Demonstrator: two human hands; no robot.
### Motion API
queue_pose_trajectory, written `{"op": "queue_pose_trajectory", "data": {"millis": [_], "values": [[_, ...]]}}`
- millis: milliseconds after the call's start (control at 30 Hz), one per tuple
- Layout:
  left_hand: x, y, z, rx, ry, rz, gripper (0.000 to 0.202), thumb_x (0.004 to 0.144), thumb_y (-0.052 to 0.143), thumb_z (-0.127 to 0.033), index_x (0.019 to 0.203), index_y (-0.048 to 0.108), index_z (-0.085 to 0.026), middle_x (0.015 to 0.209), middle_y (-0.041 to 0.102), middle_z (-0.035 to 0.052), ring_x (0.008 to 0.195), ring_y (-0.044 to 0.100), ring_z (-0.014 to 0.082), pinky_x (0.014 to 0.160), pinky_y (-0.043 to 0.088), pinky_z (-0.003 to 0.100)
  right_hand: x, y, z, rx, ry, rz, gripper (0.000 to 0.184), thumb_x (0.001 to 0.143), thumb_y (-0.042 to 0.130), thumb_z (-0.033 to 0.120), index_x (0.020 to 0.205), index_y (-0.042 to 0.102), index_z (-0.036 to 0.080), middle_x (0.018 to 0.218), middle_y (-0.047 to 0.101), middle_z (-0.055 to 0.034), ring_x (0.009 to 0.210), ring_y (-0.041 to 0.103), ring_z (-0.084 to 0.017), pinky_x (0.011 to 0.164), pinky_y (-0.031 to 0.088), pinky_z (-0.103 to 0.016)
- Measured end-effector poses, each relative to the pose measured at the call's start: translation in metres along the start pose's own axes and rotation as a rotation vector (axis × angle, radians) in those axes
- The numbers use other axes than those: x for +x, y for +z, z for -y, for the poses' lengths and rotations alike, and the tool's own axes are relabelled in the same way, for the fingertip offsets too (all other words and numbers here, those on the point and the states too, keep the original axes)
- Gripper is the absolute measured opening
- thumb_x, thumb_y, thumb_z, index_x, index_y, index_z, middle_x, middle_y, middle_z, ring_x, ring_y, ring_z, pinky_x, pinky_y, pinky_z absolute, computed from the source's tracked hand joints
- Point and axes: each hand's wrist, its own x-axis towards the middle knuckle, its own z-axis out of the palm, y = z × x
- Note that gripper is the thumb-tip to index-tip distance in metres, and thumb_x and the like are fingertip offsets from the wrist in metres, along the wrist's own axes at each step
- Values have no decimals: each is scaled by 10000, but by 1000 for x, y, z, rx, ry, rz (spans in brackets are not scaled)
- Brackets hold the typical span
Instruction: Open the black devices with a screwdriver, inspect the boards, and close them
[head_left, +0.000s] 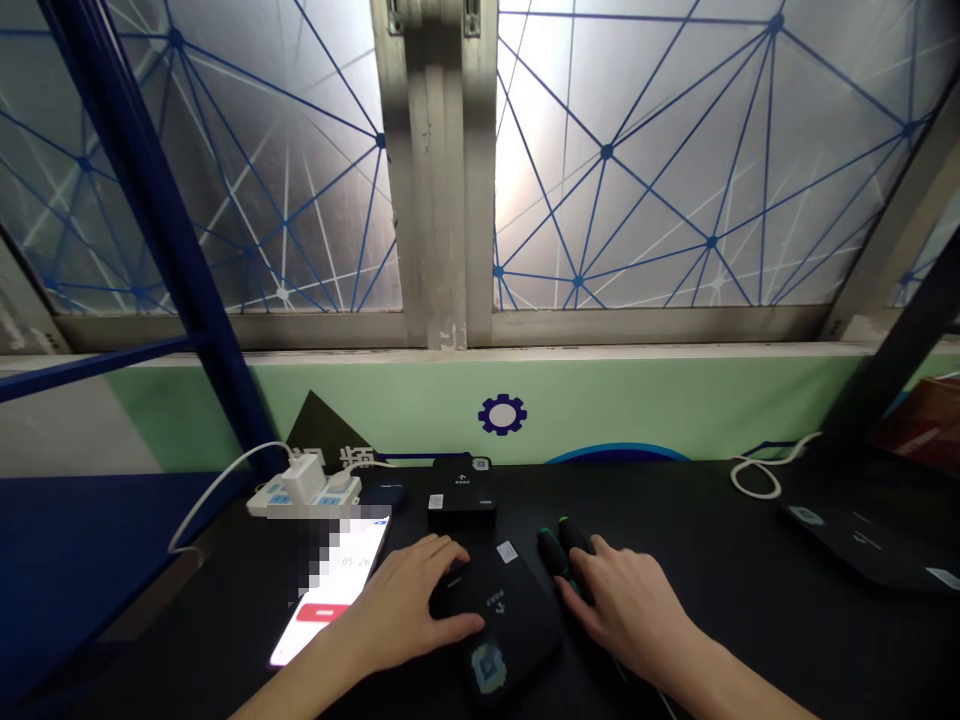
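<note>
A flat black box (pixel 501 610) with a small white label lies on the black table (pixel 720 590) in front of me. My left hand (pixel 409 605) rests on the box's left edge, with fingers bent around its side and thumb beneath. My right hand (pixel 626 605) lies flat to the box's right, fingers spread, touching two black screwdrivers (pixel 561 552) with green bands on their handles. A second, smaller black box (pixel 462 498) stands just behind.
A lit phone (pixel 334 590) lies to the left of my left hand. A white power strip (pixel 304 488) with a plugged charger and cable sits at the back left. Another flat black device (pixel 874 535) and a coiled white cable (pixel 757 475) are at the right. A window wall rises behind.
</note>
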Motion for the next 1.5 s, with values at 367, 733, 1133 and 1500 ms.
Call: {"op": "queue_pose_trajectory", "data": {"millis": [367,733,1133,1500], "values": [[3,1,0,34,-147,67,606,804,653,-692,554,402,-200,540,433,-38,533,433,145,492,196,273,-9,-8,5,-109,10,82,299,969,482,296,793,700,192,665,708,-112,597,712,-315,484,177,-313],[2,15,-7,-71,-51,73,603,981,494,-556,530,366,-177,481,393,-44,448,364,101,508,232,262,-8,-10,2,-82,6,71,349,969,471,289,692,659,190,636,692,-110,569,703,-303,480,141,-319],[-1,9,-5,-81,3,151,501,995,478,-502,605,444,-189,564,530,-31,524,494,119,517,262,256,-7,-27,8,280,-265,-154,268,923,571,424,1067,631,206,1055,658,-94,918,609,-267,787,457,-391],[-1,4,-6,-69,-106,108,832,786,715,-611,1484,395,-293,708,625,-58,738,617,227,610,344,274,-11,-21,8,385,-404,115,635,849,703,497,1417,572,244,1490,538,-114,1284,536,-388,1136,354,-572]]}}
